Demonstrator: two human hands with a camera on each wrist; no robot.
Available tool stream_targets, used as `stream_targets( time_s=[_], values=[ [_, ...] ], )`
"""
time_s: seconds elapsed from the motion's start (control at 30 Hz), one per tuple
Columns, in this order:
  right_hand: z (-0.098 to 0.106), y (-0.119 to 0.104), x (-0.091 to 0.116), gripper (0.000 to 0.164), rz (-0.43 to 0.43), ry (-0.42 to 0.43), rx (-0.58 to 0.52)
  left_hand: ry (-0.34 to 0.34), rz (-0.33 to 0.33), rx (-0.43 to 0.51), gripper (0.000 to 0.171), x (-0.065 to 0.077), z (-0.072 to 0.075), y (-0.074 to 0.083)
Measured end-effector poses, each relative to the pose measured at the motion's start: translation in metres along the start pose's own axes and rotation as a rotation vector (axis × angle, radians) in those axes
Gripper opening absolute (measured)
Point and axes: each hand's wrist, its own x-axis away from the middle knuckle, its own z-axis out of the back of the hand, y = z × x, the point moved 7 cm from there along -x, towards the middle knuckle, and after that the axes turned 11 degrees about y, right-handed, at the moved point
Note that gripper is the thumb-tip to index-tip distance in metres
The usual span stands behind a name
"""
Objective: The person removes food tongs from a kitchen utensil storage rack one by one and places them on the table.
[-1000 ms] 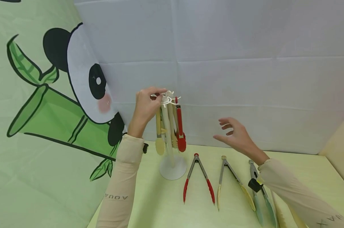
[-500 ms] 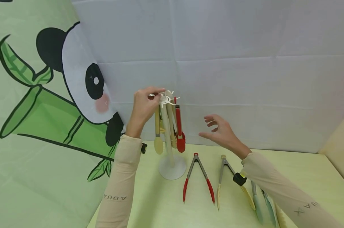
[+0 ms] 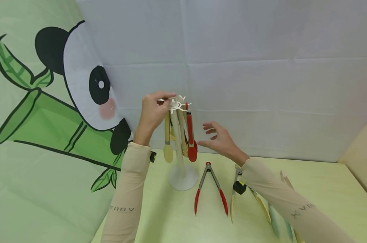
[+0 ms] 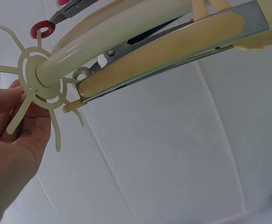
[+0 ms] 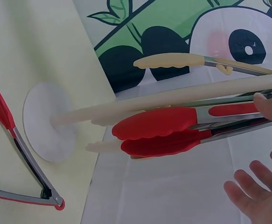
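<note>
My left hand (image 3: 153,113) pinches the top of a white hook stand (image 3: 176,135), thumb and fingers around its centre. In the left wrist view, the stand's hooked ring (image 4: 24,70) spreads curved arms around the pole. Red tongs (image 3: 190,130) hang from the stand's right side and yellow tongs (image 3: 167,131) from its left. More utensils hang behind the pole, partly hidden. My right hand (image 3: 221,140) is just right of the red tongs, fingers spread and loosely bent. In the right wrist view, its thumb (image 5: 270,108) lies in front of the red tongs' handle; contact is unclear.
Spread red tongs (image 3: 197,199) lie on the yellow table (image 3: 171,216) right of the stand's round base (image 3: 183,179). Yellow tongs (image 3: 232,207) and green tongs (image 3: 275,219) lie further right, partly under my right sleeve. A white cloth (image 3: 262,101) hangs behind.
My right hand has moved left across the table toward the hanging red tongs, its fingers staying loosely bent. My left hand keeps its pinch on the stand's top.
</note>
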Motion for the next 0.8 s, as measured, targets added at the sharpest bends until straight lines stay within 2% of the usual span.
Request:
stream_targets(
  time_s=[0.47, 0.8],
  values=[
    [-0.033, 0.009, -0.011, 0.069, -0.044, -0.004, -0.139, -0.001, -0.007, -0.014, 0.024, 0.000, -0.002, -0.002],
    [-0.044, 0.012, -0.015, 0.048, -0.066, 0.030, -0.180, -0.003, 0.017, -0.025, 0.023, -0.001, -0.002, -0.003]
  ],
)
